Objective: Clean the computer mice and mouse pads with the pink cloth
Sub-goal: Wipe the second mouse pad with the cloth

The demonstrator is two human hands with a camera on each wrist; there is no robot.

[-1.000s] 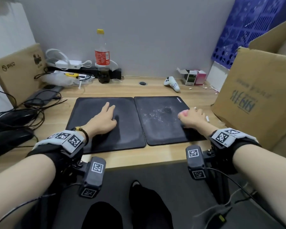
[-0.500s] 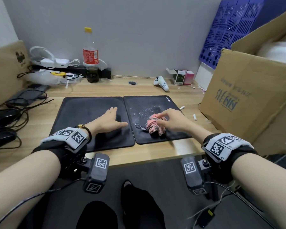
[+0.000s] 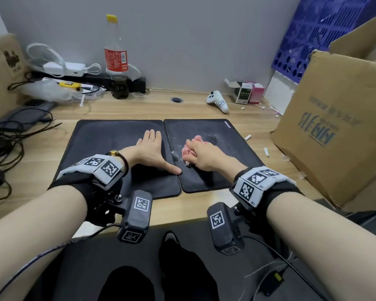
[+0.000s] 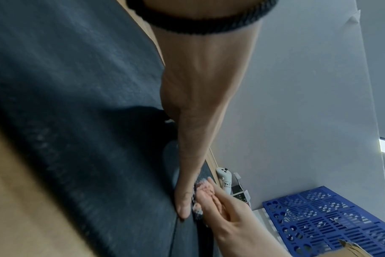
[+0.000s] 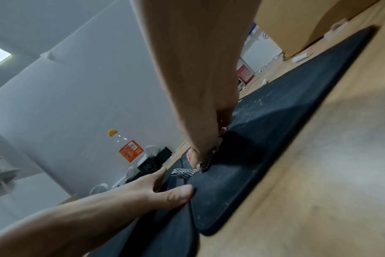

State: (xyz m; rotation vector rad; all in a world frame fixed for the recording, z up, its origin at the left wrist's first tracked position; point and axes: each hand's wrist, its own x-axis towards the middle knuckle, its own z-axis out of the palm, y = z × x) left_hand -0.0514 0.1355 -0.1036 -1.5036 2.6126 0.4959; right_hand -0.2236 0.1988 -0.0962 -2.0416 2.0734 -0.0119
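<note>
Two black mouse pads lie side by side on the wooden desk. My left hand (image 3: 159,153) lies flat on the left pad (image 3: 100,148), its thumb stretched to the seam (image 4: 184,208). On the right pad (image 3: 232,157), which carries white specks, my right hand (image 3: 195,154) grips the bunched pink cloth (image 3: 197,140) near the pad's left side. A grey checkered end of the cloth (image 5: 185,172) sticks out toward my left thumb (image 5: 178,193). No mouse shows plainly in any view.
A large cardboard box (image 3: 334,127) stands at the right. A cola bottle (image 3: 116,61), chargers and a white controller (image 3: 218,101) line the back wall. Dark cables and devices (image 3: 0,148) crowd the left edge. Small white bits (image 3: 266,152) lie right of the pads.
My right hand has dragged the pink cloth from the right pad's right side to its left part. My left hand slid right to the seam.
</note>
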